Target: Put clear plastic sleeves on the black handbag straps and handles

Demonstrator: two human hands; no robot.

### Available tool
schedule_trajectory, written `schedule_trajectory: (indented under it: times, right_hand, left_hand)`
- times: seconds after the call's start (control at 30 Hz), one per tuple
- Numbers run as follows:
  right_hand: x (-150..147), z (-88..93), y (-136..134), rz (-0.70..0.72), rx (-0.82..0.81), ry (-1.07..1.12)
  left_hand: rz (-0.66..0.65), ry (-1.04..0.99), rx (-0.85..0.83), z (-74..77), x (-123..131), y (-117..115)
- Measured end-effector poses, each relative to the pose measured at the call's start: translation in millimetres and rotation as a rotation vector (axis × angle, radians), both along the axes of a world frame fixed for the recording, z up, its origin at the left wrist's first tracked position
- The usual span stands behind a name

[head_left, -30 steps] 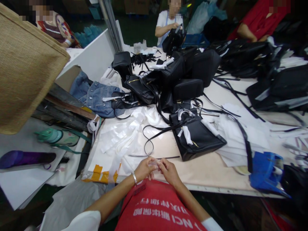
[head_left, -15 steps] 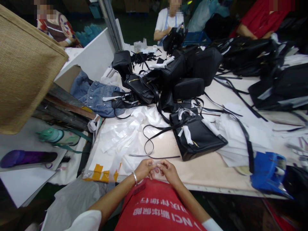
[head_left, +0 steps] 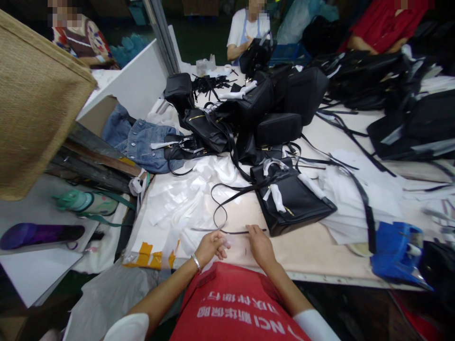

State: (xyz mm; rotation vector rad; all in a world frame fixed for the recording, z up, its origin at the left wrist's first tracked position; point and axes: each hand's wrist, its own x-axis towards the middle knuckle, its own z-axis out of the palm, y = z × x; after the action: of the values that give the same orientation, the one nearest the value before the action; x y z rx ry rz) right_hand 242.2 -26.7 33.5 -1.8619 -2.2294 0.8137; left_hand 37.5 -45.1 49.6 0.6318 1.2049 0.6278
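My left hand (head_left: 209, 246) and my right hand (head_left: 260, 244) are at the near table edge, a short way apart, fingers curled. A piece of clear plastic film (head_left: 233, 241) seems stretched between them, each hand pinching one end. My right fingertips lie against a thin black strap (head_left: 227, 231) that lies flat on the table. Just beyond it a black handbag (head_left: 295, 201) lies on its side, its handles wrapped in white paper. A long black strap loops out from it to the left.
White wrapping sheets (head_left: 185, 199) cover the table's left part. Several black bags (head_left: 256, 109) are piled mid-table, a denim garment (head_left: 145, 142) beside them. A blue object (head_left: 394, 251) sits at the right edge. A woven bag (head_left: 35, 104) hangs left. Other people work at the far side.
My hands were pressed together pinching the clear piece. Now they have drawn apart, and my right hand has moved forward to the thin black strap.
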Motion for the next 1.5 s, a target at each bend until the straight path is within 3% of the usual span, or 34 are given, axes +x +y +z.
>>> schedule_trajectory:
  times: [0.1, 0.33, 0.4, 0.53, 0.63, 0.77, 1.13, 1.5]
  right_hand:
    - [9, -6.4, 5, 0.18, -0.027, -0.226]
    - [14, -10.4, 14, 0.103, -0.355, 0.054]
    - [8, -2.2, 13, 0.008, -0.48, 0.292]
    - [-14, 23.7, 10, -0.475, -0.724, 1.224]
    - [-31, 38.3, 10, -0.686, -0.708, 1.51]
    - [-41, 43.8, 13, -0.772, -0.677, 1.545]
    - [-48, 40.1, 10, -0.782, -0.669, 1.548]
    - [-55, 43.7, 6, -0.782, -0.641, 1.497]
  left_hand:
    - [-0.001, -0.023, 0.02, -0.5, -7, -2]
    - [0.021, 0.026, 0.067, -0.8, -23, -8]
    - [0.013, 0.038, 0.08, -2.9, -27, -11]
    - [-0.009, 0.061, 0.081, -7.0, -28, -15]
    - [-0.022, 0.073, 0.077, -8.2, -25, -15]
    - [-0.023, 0.099, 0.073, -8.3, -20, -15]
    - [-0.014, 0.115, 0.075, -7.2, -16, -15]
    - [0.111, 0.135, 0.087, -3.3, -3, -19]
